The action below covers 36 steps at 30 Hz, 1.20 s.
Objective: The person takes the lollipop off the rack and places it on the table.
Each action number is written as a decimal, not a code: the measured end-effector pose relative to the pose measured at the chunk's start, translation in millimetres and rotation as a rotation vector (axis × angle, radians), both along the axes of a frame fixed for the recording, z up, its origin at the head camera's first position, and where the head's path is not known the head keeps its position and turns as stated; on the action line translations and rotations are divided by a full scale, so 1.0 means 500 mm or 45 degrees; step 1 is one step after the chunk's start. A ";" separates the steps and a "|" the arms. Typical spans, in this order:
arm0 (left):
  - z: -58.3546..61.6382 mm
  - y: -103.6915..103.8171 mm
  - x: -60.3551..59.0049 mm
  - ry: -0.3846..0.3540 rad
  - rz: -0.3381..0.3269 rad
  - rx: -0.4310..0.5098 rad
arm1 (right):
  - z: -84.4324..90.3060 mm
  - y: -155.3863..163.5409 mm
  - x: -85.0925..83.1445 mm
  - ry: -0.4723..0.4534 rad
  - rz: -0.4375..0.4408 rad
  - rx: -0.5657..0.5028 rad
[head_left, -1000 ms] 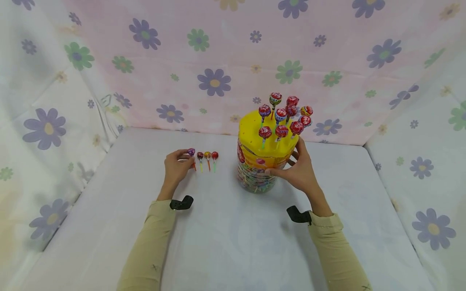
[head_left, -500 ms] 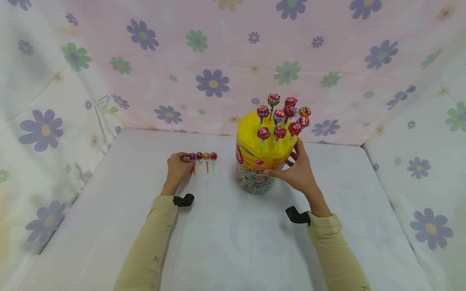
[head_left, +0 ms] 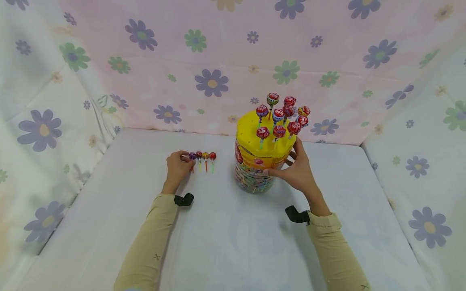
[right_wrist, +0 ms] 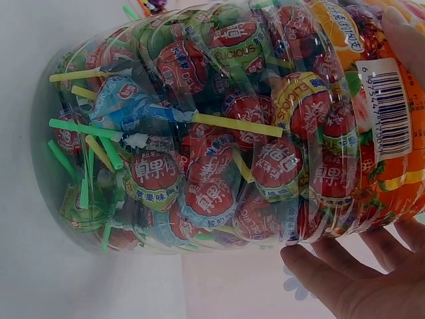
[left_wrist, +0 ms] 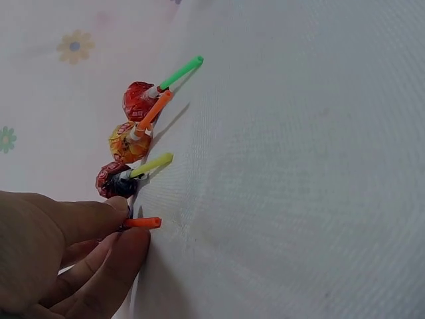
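Observation:
My left hand (head_left: 177, 167) pinches a purple-wrapped lollipop (head_left: 191, 155) between thumb and fingers at the left end of a short row on the table. Its orange stick (left_wrist: 146, 222) pokes out toward me in the left wrist view. Beside it lie a dark red lollipop (head_left: 199, 154), a yellow one (head_left: 206, 156) and a red one (head_left: 212, 155), sticks pointing toward me. With thumb and fingers spread round its upper side, my right hand (head_left: 301, 173) grips a big clear jar (right_wrist: 199, 153) of wrapped lollipops. Several lollipops (head_left: 278, 115) stand upright in its yellow lid (head_left: 249, 131).
A white cloth covers the table (head_left: 233, 242). Behind it hangs a pink flowered curtain (head_left: 164, 72), and white flowered cloth walls (head_left: 433, 178) close in both sides. Bare table lies between the row and the jar.
The purple lollipop in my left hand has come down and toward me, into line with the other three. My right hand stays on the jar. The head view has shifted slightly.

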<state>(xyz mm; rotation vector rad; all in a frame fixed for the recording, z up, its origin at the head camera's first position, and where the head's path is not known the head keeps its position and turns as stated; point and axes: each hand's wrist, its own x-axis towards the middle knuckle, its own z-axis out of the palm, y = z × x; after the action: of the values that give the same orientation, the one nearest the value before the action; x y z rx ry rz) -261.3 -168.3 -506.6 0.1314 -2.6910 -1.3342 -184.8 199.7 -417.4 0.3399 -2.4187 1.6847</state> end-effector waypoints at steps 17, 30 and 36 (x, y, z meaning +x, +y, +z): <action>0.068 0.020 0.023 0.181 -0.029 0.022 | 0.001 -0.002 -0.003 0.014 0.012 -0.014; 0.156 0.126 0.098 0.540 -0.228 0.292 | -0.002 -0.003 -0.001 0.005 -0.007 -0.028; 0.203 0.191 0.142 0.715 -0.323 0.508 | -0.005 -0.007 0.004 0.000 -0.022 -0.046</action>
<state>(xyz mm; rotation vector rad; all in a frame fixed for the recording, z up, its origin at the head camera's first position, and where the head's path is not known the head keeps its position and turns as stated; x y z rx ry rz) -190.4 -72.9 -405.2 -0.4875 -2.0037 -1.6594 -182.7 196.3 -420.0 0.3124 -2.3812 1.7185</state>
